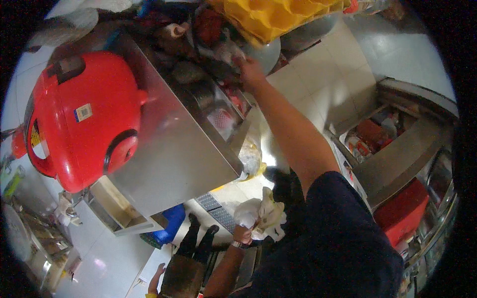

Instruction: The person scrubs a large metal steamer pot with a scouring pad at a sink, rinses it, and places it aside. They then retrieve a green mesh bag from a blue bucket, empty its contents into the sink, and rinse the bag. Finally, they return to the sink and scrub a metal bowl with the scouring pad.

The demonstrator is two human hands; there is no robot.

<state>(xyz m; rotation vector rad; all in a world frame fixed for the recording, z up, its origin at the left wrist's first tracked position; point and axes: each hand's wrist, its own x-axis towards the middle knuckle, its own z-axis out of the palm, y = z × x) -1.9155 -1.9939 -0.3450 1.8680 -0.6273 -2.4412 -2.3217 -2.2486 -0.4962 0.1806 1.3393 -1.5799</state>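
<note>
At the lower middle, my left hand (pixel 243 235), with a watch on its wrist, is closed around the gathered part of a whitish plastic bag (pixel 270 214). My right hand (pixel 248 69) reaches out at the upper middle, over a dark, cluttered space beside a metal surface. Pale, blurred material (pixel 227 52) lies at its fingertips; whether the fingers grip it is unclear. A yellow textured item (pixel 275 16) is just above that hand, with a round pale object (pixel 270 56) beneath it.
A red vacuum cleaner (pixel 89 111) rests on a metal-topped counter (pixel 179 164) at left. An open drawer (pixel 115 208) and a blue cylinder (pixel 167 227) are below. Another person's dark-clad legs (pixel 197 238) and hand (pixel 160 270) show nearby. A filled compartment (pixel 372 136) and red box (pixel 402 212) stand right.
</note>
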